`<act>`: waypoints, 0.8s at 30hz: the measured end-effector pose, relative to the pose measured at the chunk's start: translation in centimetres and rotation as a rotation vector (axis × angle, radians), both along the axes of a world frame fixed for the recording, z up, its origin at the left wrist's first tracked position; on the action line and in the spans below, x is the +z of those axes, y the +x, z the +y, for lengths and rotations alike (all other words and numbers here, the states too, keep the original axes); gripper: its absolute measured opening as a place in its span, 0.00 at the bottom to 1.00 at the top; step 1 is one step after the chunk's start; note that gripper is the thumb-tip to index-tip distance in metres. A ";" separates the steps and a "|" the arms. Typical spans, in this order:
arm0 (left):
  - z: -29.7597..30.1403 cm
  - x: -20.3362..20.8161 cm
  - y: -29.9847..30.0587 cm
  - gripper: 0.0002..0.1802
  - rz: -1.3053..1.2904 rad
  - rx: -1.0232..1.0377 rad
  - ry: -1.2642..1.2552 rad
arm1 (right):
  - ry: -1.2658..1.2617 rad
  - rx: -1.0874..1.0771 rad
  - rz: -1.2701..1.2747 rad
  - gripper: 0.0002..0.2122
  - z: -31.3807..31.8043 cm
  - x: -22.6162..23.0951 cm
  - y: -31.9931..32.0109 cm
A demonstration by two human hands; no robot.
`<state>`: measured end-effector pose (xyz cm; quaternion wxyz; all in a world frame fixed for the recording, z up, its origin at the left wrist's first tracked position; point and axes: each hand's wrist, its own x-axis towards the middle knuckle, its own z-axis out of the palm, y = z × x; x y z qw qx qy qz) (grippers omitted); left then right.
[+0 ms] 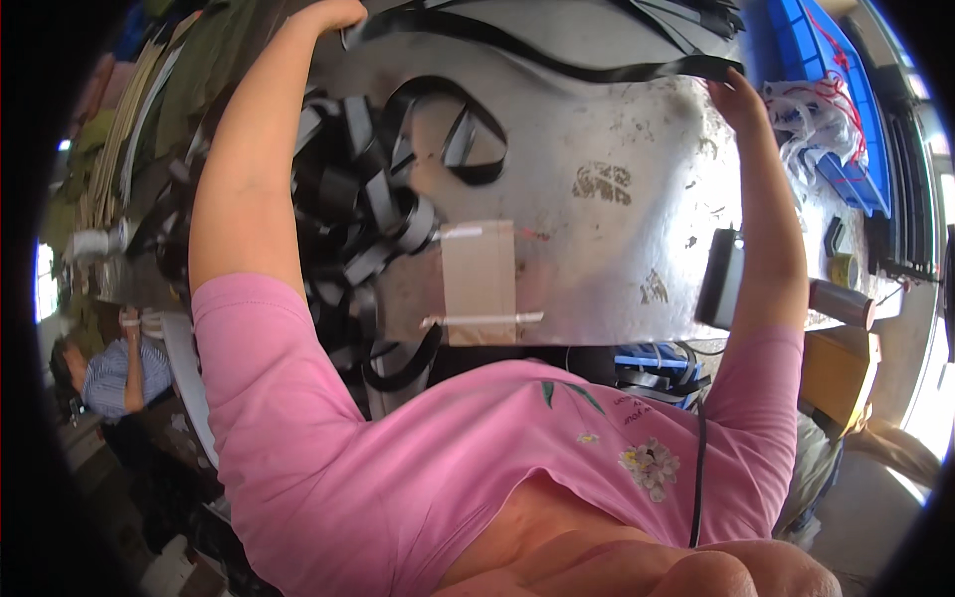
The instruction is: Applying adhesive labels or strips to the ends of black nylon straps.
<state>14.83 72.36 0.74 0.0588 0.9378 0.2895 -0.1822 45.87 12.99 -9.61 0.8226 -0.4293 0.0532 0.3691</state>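
A long black strap [537, 55], flat like webbing, stretches in a shallow sag across the far part of the metal table [557, 249]. My left hand [333, 15], at the top edge of the view, is closed at the strap's left end; its fingers show only in part. Around the right end, the fingers of my right hand [738, 99] are pinched. Beyond this strap lie more black straps [696, 18], bunched at the far right. A tangled heap of black and grey strap [373, 199] covers the table beside my left forearm, with one loose loop [482, 169] at its edge.
Tan cardboard [479, 284] is taped near the table's front edge. Right of it stand a dark box [718, 279] and a brown cylinder [841, 303]. Blue crates [831, 99] and a white plastic bag [811, 119] with red string sit far right. Another person [124, 378] is at left.
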 end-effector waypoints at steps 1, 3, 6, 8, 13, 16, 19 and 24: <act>-2.9 -0.9 1.9 0.09 -0.058 0.041 -0.242 | -0.144 -0.071 -0.063 0.15 -0.2 -0.9 0.9; -4.7 -2.0 1.0 0.05 -0.099 0.176 -0.581 | -0.322 -0.121 -0.154 0.16 3.9 -1.3 0.6; -3.6 -4.6 3.8 0.10 -0.104 0.151 -0.512 | -0.408 -0.194 0.021 0.16 2.5 -1.2 6.0; -0.3 -5.6 5.2 0.14 -0.205 -0.221 -0.037 | -0.532 -0.313 -0.226 0.15 1.7 -0.6 8.0; 2.9 -8.4 3.3 0.18 -0.418 0.023 0.175 | -0.592 -0.331 -0.470 0.18 5.7 0.2 9.0; 1.8 -9.2 4.5 0.19 -0.377 0.058 0.285 | -1.683 -0.265 -0.937 0.40 0.9 -1.7 12.9; -5.7 -3.0 4.2 0.20 -0.262 0.304 0.233 | -1.938 -0.567 -0.928 0.41 4.3 -0.4 7.1; -7.6 1.5 1.7 0.20 -0.190 -0.015 0.362 | -0.723 0.091 -1.713 0.15 17.4 1.8 -11.3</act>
